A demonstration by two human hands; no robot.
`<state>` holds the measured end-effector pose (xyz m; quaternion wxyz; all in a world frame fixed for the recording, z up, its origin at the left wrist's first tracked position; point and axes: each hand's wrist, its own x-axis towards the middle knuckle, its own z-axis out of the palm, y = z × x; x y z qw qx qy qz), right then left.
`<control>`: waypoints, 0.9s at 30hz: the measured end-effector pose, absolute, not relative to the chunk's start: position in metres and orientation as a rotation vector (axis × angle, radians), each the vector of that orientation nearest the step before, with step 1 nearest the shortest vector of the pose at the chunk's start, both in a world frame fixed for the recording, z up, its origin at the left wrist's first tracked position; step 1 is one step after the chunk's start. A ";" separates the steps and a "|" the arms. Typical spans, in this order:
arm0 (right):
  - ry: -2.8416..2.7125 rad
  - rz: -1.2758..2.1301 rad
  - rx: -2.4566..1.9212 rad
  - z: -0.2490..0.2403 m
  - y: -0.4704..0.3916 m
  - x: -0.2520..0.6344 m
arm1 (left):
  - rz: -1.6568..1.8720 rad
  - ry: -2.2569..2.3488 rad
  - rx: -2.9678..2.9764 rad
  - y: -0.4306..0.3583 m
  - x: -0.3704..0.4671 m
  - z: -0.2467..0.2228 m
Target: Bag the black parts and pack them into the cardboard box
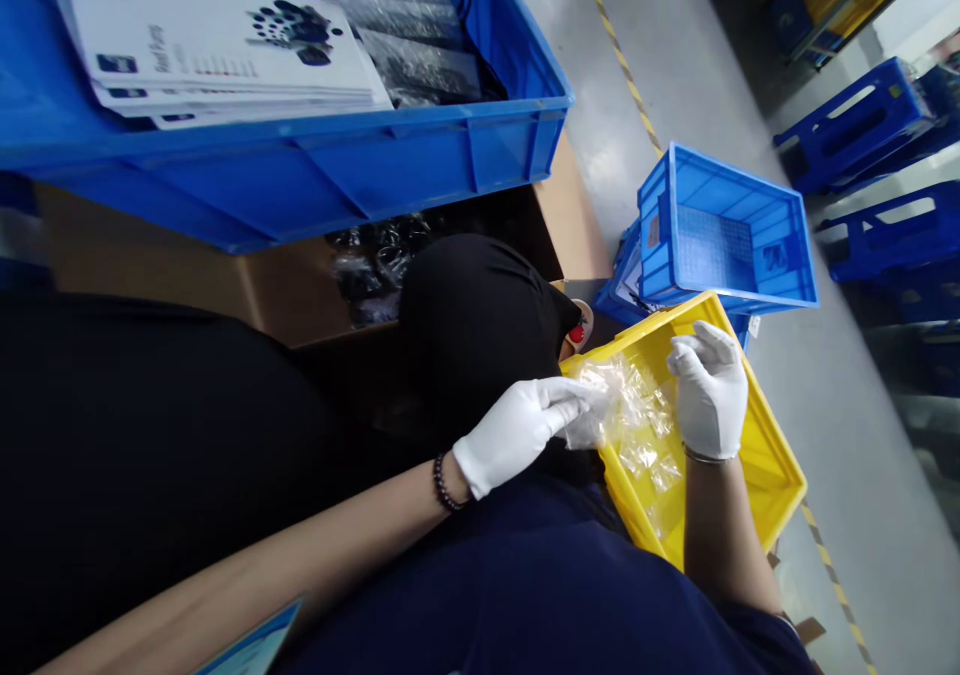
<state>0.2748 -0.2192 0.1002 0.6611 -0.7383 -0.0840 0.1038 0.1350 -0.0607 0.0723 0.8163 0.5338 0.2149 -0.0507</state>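
holding a bunch of clear plastic bags (611, 407), your left hand (517, 433) in its white glove has thumb and fingers pinched together on the left edge of the bunch. the bags sit over the near-left part of the yellow bin (772, 465), partly lifted above its contents. your right hand (709, 387), also gloved in white, hovers over the same bin just right of the bunch; its fingers are curled and loosely apart, and i cannot tell whether the fingertips touch the plastic. more small clear bags (652, 470) lie on the floor of the yellow bin. a dark bead bracelet (442, 483) sits on your left wrist, a thin bangle (705, 457) on your right. a black bundle (472, 325) lies left of the yellow bin, in front of a cardboard box (300, 295). a large blue crate (300, 175) above holds white printed leaflets (217, 55) and dark wrapped packs (412, 35). a smaller blue crate (724, 230) stands beyond the yellow bin on the grey floor (840, 395).
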 end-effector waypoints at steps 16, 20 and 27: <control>-0.516 0.766 -1.657 0.132 -0.224 0.278 | -0.186 0.532 0.451 -0.059 0.144 0.081; -0.667 0.804 -1.936 0.130 -0.205 0.258 | -0.176 0.418 0.502 -0.060 0.142 0.077; -0.572 0.283 -2.199 0.088 -0.214 0.308 | 0.050 0.516 0.760 -0.052 0.142 0.085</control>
